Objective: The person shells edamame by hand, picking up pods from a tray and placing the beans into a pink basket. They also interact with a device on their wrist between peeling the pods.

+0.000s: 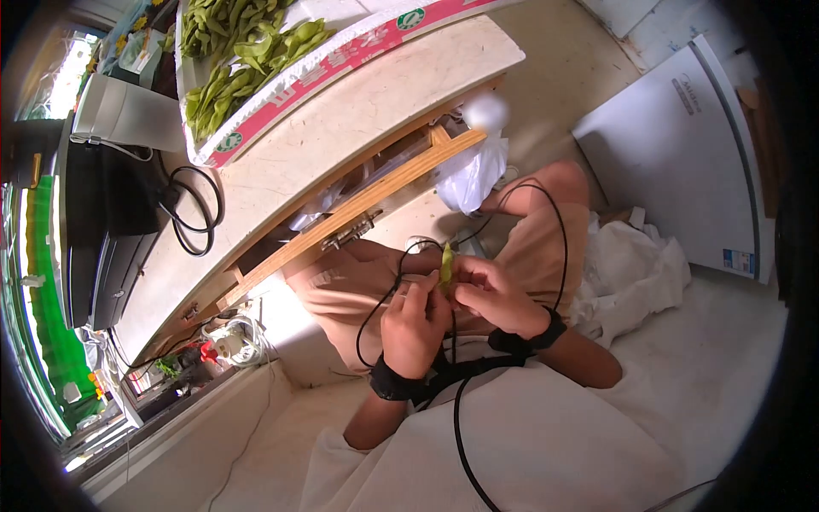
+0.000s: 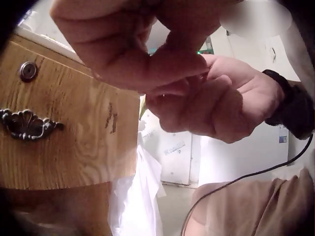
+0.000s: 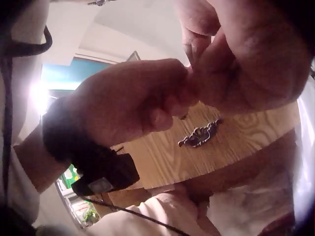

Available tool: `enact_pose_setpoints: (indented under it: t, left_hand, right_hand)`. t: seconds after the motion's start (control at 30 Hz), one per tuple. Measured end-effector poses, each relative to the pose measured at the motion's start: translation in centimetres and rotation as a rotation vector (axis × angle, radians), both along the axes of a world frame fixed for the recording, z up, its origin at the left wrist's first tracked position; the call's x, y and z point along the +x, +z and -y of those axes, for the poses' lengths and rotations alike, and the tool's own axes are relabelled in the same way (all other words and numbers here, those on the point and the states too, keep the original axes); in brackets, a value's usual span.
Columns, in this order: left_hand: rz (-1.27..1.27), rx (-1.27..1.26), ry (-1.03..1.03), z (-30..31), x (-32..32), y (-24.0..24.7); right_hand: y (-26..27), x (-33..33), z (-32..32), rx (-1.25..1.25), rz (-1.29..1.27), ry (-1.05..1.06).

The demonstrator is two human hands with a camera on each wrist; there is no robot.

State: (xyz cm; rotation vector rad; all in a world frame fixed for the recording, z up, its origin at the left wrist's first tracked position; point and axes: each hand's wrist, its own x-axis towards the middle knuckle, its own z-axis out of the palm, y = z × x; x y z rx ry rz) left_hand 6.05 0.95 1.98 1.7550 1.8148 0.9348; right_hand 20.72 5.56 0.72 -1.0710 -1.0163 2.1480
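Note:
A green bean pod [image 1: 446,263] stands nearly upright between the two hands, over the person's lap. My right hand [image 1: 495,294] curls its fingers and thumb about the pod from the right. From the left, my left hand [image 1: 414,324] pinches at its lower part, with fingertips against those of the right hand. In the left wrist view, the right hand [image 2: 216,101] meets the left hand [image 2: 133,49] fingertip to fingertip, and the pod is mostly hidden. The right wrist view shows the left hand [image 3: 133,98] with curled fingers below the right hand [image 3: 251,59].
Green pods [image 1: 264,51] lie in a white foam box with a pink band [image 1: 341,60] on the table [image 1: 256,188]. An open wooden drawer [image 1: 367,188] juts toward the lap. A white plastic bag [image 1: 473,175] hangs by it. Black cables [image 1: 559,230] loop near both wrists. A small fridge [image 1: 682,154] stands right.

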Motion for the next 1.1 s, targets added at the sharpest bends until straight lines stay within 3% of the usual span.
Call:
enact_pose_setpoints:
  t: [0.13,0.2,0.3,0.4,0.47,0.5,0.57,0.7,0.77,0.83,1.0,1.1]
  left_hand:
    - [0.115,-0.098,0.067,-0.1,-0.5,0.4]
    - [0.169,-0.142,0.086,0.0,-0.6,0.6]
    - [0.185,-0.119,0.059,0.0,-0.7,0.7]
    - [0.14,-0.081,-0.037,0.3,-1.0,0.2]
    - [0.629,-0.197,-0.022,0.7,-1.1,-0.4]
    - [0.629,-0.197,-0.021,0.7,-1.2,-0.1]
    - [0.93,-0.403,0.05,0.6,-1.4,0.7]
    - [0.728,-0.299,0.021,0.8,-0.6,-0.3]
    - [0.182,-0.037,-0.075,0.5,-0.5,-0.4]
    - [0.106,0.004,-0.091,0.3,-0.3,-0.4]
    - [0.012,0.034,-0.075,0.0,-0.4,0.4]
    - [0.056,-0.112,0.007,0.2,-0.6,0.8]
  right_hand:
    - [0.1,0.5,0.0,-0.073,-0.017,0.049]
    - [-0.3,0.5,0.0,-0.104,-0.085,-0.046]
    - [-0.1,0.6,-0.4,-0.065,-0.033,0.038]
    - [-0.9,-0.2,-0.1,0.025,-0.091,-0.032]
    - [0.7,0.0,-0.5,-0.021,-0.104,-0.023]
    - [1.2,0.1,-0.6,-0.067,-0.118,-0.014]
    - [0.7,0.0,-0.5,-0.077,-0.157,-0.026]
    - [0.0,-0.3,-0.1,-0.031,-0.142,-0.083]
    - [-0.3,-0.5,0.0,0.014,-0.094,-0.089]
    - [-0.3,-0.4,0.0,0.058,-0.045,-0.095]
    - [-0.4,0.7,0.0,-0.184,-0.091,-0.017]
    - [-1.4,0.8,0.4,-0.137,-0.06,-0.095]
